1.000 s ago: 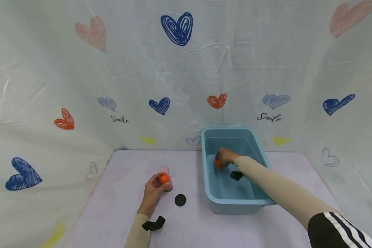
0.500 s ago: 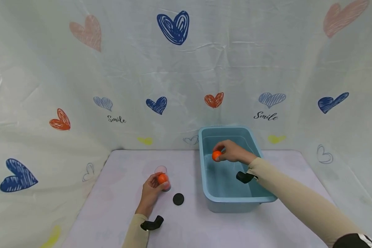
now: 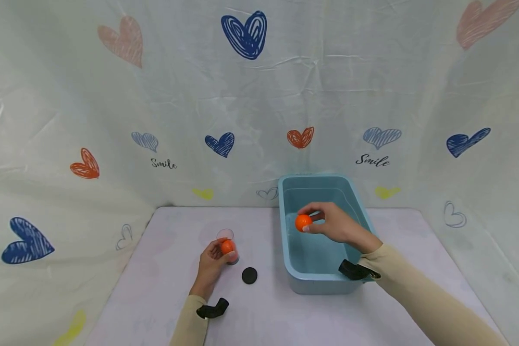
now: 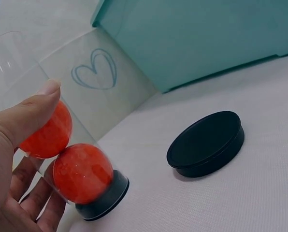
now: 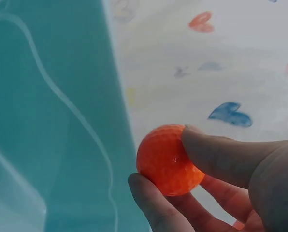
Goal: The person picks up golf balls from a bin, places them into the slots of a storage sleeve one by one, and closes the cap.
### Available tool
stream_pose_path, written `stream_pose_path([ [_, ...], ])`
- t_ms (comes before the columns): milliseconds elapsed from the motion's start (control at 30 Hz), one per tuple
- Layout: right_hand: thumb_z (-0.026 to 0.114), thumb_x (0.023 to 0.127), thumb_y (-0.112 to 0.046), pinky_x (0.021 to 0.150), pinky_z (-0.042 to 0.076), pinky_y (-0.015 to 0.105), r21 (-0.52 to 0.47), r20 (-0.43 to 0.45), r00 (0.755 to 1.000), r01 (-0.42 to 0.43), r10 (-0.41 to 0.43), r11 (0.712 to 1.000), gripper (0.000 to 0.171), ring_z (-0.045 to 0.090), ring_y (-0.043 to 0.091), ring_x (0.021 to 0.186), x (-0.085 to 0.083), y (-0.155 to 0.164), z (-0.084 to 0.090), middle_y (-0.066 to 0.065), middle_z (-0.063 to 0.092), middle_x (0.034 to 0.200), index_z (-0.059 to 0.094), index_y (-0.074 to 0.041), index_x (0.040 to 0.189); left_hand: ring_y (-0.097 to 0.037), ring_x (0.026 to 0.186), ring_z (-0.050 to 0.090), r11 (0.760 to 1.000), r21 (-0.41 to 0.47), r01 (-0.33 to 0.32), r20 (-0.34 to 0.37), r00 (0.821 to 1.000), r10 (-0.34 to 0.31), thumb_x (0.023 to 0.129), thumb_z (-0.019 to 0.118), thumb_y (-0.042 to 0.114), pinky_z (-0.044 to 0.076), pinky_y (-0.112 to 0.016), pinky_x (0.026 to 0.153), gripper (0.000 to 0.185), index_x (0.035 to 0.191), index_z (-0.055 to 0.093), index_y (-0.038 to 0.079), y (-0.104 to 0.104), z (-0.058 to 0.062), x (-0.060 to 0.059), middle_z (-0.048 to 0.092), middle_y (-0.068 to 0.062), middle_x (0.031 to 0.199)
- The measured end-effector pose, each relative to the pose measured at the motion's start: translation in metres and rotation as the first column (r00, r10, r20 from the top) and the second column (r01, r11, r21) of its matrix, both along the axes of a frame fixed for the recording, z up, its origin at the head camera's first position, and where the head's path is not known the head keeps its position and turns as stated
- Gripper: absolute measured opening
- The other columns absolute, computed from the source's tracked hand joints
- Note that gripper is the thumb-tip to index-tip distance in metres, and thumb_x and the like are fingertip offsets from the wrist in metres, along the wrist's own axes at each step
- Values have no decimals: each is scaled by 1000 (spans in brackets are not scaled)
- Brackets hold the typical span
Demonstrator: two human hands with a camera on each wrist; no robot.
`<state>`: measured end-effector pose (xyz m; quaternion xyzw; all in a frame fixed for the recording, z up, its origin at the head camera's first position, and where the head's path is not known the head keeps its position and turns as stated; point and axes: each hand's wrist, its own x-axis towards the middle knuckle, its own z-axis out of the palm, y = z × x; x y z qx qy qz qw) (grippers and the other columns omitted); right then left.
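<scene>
My right hand [image 3: 335, 224] pinches an orange ball [image 3: 303, 222] [image 5: 169, 160] between thumb and fingers, held above the left part of the teal tub [image 3: 296, 280]. My left hand [image 3: 213, 262] grips a clear upright tube [image 3: 227, 246] standing on the table, with two orange balls [image 4: 81, 172] stacked inside it above a black base. The thumb [image 4: 25, 118] presses the tube's side. A black round lid [image 3: 249, 275] [image 4: 207, 144] lies flat on the table just right of the tube.
The teal tub [image 5: 47, 121] holds water and stands at the table's back right. A heart-printed sheet [image 3: 242, 96] hangs behind and at both sides. The table [image 3: 155, 298] is pale and covered with a cloth. Black straps sit on both wrists.
My right hand has lifted the orange ball out of the tub's water and drawn it up and toward me. The left hand has stayed on the tube.
</scene>
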<state>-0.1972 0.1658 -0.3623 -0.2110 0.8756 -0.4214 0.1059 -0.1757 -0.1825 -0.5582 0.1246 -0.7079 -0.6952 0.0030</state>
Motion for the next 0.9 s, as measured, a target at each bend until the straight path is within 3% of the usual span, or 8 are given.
stream_pose_path([
  [400, 75, 94, 0, 89, 62, 40, -230, 41, 999, 18, -9, 973, 36, 67, 38, 118, 36, -23, -10, 19, 67, 133, 69, 1, 130, -37, 135, 54, 1000, -15, -7, 7, 1000, 7, 89, 83, 5, 43, -49, 120, 57, 141, 58, 2, 1, 2, 1, 58, -22, 147],
  [900, 74, 97, -4, 88, 62, 36, -338, 87, 996, 62, -34, 939, 35, 66, 37, 119, 54, -63, -24, 17, 67, 133, 68, -1, 131, -37, 137, 54, 1000, -3, -5, 17, 1000, 5, 90, 80, 1, 41, -50, 121, 56, 142, 57, 2, 1, 0, -1, 58, -22, 148],
])
